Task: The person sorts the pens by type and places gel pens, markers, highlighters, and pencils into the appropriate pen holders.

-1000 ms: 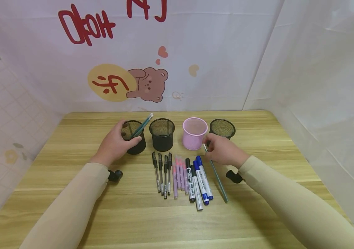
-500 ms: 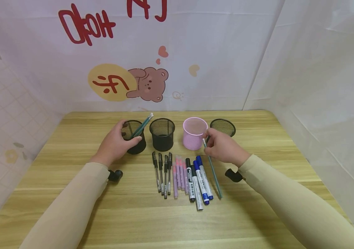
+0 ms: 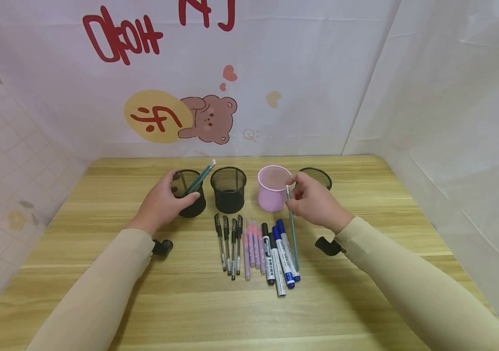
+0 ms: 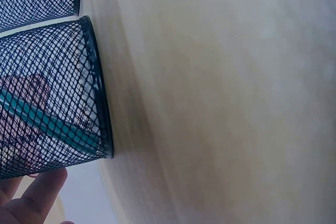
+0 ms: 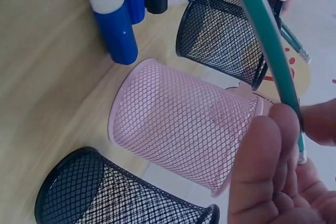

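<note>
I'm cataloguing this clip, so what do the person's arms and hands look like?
The left sleeve and right sleeve are long, plain and beige. The left hand and right hand are ungloved. A small black fitting juts out by each wrist.

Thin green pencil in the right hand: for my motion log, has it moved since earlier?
Yes: in the head view, the thin green pencil swung left toward the unmoved blue-capped white markers.
</note>
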Motion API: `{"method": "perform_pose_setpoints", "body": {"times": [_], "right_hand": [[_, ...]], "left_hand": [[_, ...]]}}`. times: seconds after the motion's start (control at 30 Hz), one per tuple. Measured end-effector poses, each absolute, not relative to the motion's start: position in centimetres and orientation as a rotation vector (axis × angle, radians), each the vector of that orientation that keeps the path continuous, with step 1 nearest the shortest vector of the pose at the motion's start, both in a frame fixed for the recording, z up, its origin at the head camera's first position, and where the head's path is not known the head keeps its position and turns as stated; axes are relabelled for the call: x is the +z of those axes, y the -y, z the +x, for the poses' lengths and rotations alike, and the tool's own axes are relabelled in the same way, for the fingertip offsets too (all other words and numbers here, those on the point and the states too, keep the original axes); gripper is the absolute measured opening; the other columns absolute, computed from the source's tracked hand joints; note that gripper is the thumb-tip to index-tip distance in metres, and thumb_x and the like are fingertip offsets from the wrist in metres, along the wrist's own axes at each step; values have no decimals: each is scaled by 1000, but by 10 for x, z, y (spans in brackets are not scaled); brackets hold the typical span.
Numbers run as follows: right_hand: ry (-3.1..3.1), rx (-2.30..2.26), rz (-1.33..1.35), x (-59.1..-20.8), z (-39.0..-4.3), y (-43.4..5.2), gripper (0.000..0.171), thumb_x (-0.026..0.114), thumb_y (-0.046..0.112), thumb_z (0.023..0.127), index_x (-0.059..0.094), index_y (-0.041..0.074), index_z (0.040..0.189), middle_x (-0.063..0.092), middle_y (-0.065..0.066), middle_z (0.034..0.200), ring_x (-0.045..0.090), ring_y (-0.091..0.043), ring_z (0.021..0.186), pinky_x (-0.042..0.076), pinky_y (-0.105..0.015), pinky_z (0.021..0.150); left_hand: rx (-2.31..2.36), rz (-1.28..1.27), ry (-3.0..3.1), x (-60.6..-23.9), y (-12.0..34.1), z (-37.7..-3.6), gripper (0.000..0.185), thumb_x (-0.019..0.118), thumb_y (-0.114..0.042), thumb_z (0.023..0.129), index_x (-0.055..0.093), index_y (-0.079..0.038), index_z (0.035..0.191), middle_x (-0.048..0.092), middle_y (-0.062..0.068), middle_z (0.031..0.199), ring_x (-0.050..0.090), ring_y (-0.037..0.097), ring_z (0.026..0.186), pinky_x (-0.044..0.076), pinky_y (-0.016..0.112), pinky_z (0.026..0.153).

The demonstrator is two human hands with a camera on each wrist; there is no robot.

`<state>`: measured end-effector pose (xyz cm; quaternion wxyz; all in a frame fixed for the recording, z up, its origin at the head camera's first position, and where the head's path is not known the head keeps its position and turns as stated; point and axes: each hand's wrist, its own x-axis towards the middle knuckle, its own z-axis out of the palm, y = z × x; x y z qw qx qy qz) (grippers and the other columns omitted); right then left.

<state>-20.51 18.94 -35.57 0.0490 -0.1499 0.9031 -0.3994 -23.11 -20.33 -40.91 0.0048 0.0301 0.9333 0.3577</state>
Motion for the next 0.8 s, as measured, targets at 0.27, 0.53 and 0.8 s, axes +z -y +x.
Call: {"method": "perform_pose_setpoints", "body": {"times": [0.27,0.53,0.8], "right_hand": [[-2714,-1425,-456,-356,-206,-186,39,69,1,92,53,0,127,65,-9,84,60,-15,69,52,-24,60],[-2666,-1584,-470,-357,-205,-180,38,69,-2,93,51,2,127,62,-12,88,59,-12,67,51,-22,58],[-2627,-1694,-447,-358,-207,-173,40,66,-3,93,50,0,130,63,-13,92,62,-14,68,54,-22,58]], "left_hand": [[1123,98,-2925,-410,204,-232,107,69,-73,88,25,-14,166,39,13,168,44,43,149,39,68,118],[1118,91,-2926,-410,204,-232,106,69,-72,88,26,-14,166,39,13,167,43,43,150,38,69,118],[1115,90,-2923,-410,203,-231,106,69,-71,89,24,-14,167,38,14,168,41,43,151,37,69,118]]}}
